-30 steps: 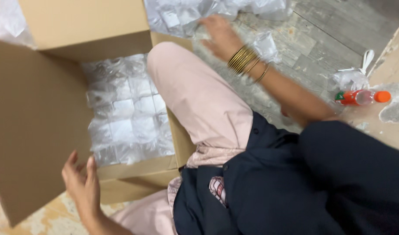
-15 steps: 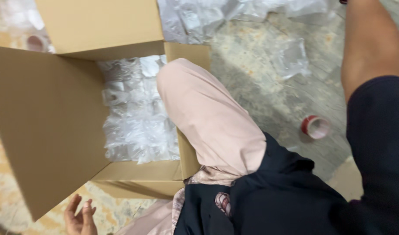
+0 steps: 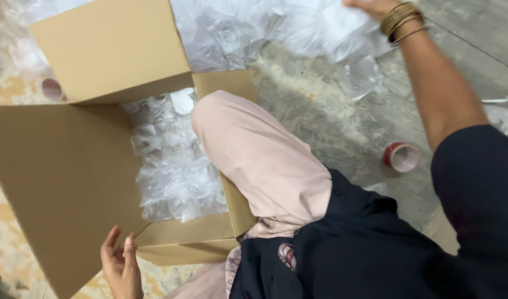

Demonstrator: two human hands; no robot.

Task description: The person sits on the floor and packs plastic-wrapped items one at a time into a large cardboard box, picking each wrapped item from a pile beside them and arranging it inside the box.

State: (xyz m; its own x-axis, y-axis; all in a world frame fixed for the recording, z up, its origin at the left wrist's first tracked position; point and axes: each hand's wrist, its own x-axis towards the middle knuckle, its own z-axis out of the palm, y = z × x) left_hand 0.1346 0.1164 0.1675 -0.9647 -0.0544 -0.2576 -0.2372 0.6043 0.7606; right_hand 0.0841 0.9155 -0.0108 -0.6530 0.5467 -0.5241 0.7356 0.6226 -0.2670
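One large open brown corrugated cardboard box (image 3: 71, 182), on the floor at left; four flaps folded outward, the widest lying toward the lower left, its long axis running from upper left to lower right. Opening faces up.

Contents: a layer of small clear plastic packets (image 3: 173, 166), crumpled, filling the visible interior; count cannot be told.

One loose heap of clear plastic bags (image 3: 265, 30), on the grey stone floor (image 3: 331, 127) beyond the box, spread across the top of the view.

One pink-clad knee (image 3: 254, 155), resting against the box's right wall.

Two rolls of red-edged tape: one (image 3: 400, 156) on the floor at right, one (image 3: 52, 88) behind the far flap at left.

Right hand (image 3: 370, 5): at the top edge in the heap, gold bangles (image 3: 400, 19) at the wrist; fingers out of view, state cannot be told.

Left hand (image 3: 121, 266): at the near flap's edge, fingers loosely spread, pinching nothing.
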